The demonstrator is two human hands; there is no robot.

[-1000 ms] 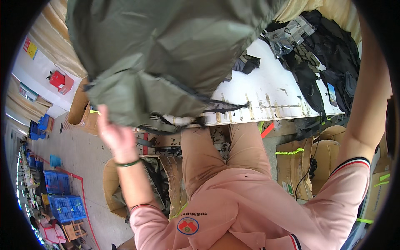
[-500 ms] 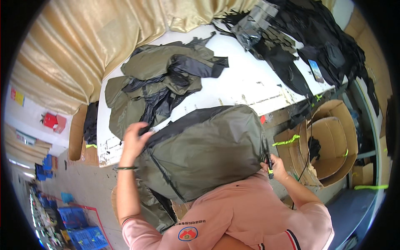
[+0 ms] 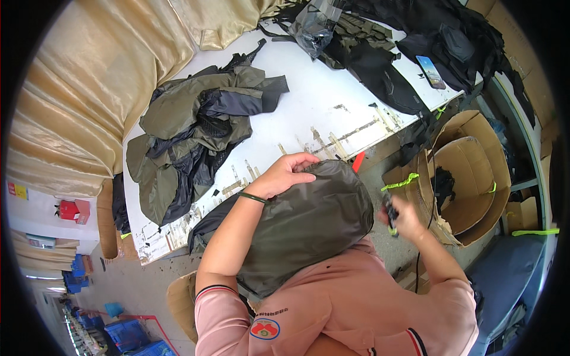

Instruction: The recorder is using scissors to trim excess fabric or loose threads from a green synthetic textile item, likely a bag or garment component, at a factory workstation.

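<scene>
An olive-green bag [image 3: 303,228] lies bunched against my chest and lap. My left hand [image 3: 288,173] rests on its top edge with fingers curled over the fabric, a dark band on the wrist. My right hand [image 3: 402,216] is at the bag's right side, closed around a small dark part with a bit of yellow-green, likely a strap end or buckle; it is blurred. A heap of olive and dark grey bags [image 3: 193,133] lies on the white table [image 3: 314,101] ahead of me.
Black garments [image 3: 427,35], a clear plastic bag [image 3: 314,26] and a phone [image 3: 431,71] lie at the table's far right. Open cardboard boxes [image 3: 469,178] with green tape stand to my right. Beige curtain [image 3: 89,77] hangs at left. Blue crates [image 3: 127,335] sit on the floor.
The olive bag came down from above my head to my chest and lap. My left hand shifted onto its top; my right hand moved out to its right side.
</scene>
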